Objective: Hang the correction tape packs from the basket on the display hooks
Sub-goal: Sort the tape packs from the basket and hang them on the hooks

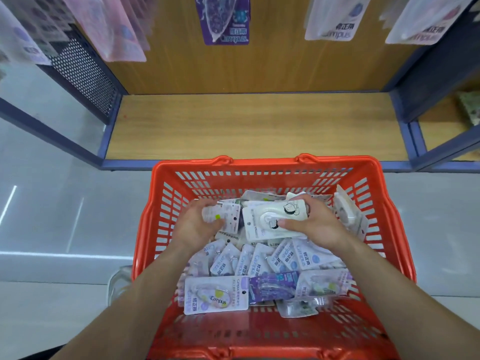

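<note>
Your right hand (314,224) has its grip closed on a white correction tape pack (270,219) printed with a cartoon figure. The thumb presses flat on its face and the fingers curl over the far end (it looks thick enough to be a small stack, though I cannot be sure). Your left hand (194,224) grips a green-dot pack (226,216), fingers hooked over its far edge.

You hold both just above the heap, toward the far wall of the red basket (259,163). They are side by side and nearly touching, which reads as matching like with like before you lift anything out.

Below your wrists the loose packs (259,261) lie overlapped across the basket's bottom. A Campus pack (215,294) lies face up toward the near-left corner, with a purple pack (272,284) just beside it.

The basket sits close against the front edge of the wooden shelf (259,126). Above it, packs already on display dangle at the top of view, a hung purple pack (223,19) in the middle (the hooks themselves are out of frame). Judging by the heap, most of the hanging is yet to do.
</note>
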